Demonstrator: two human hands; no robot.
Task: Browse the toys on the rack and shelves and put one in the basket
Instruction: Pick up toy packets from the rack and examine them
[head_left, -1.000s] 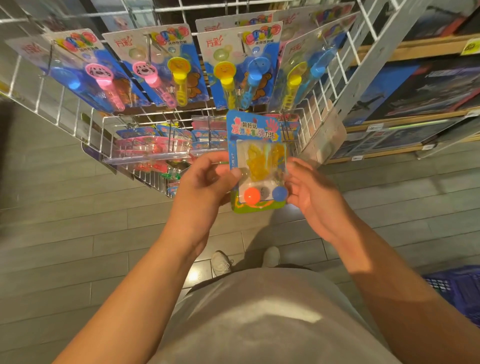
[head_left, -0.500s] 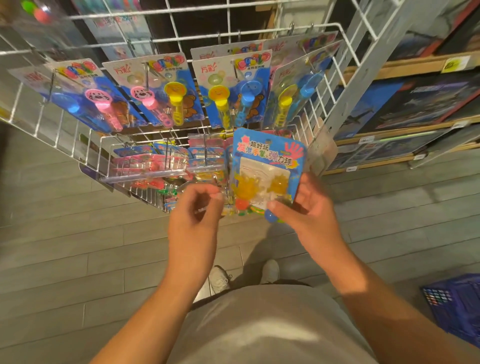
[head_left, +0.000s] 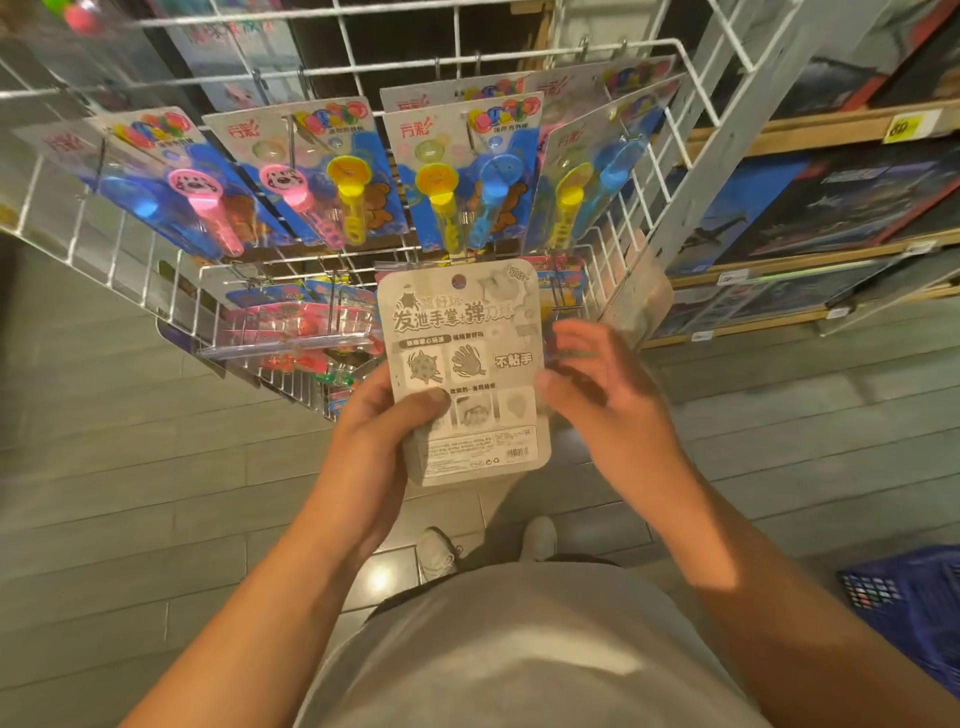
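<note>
Left hand (head_left: 371, 447) thumb clamped on grey printed cardboard toy pack (head_left: 467, 374), reverse side up, reading "不粘手", before white wire rack (head_left: 623, 223). Right hand (head_left: 602, 395) just beside, fingers loose, spread. Blue plastic basket (head_left: 914, 613) on floor, lower right.

Grey tile floor (head_left: 130, 519) w/ blue basket (head_left: 914, 613) on it, right of wire rack (head_left: 675, 218); wooden shelves (head_left: 810, 130) w/ boxed toys (head_left: 831, 208) right of rack too

left hand (head_left: 371, 447) gripping, right hand (head_left: 602, 400) fingers spread
</note>
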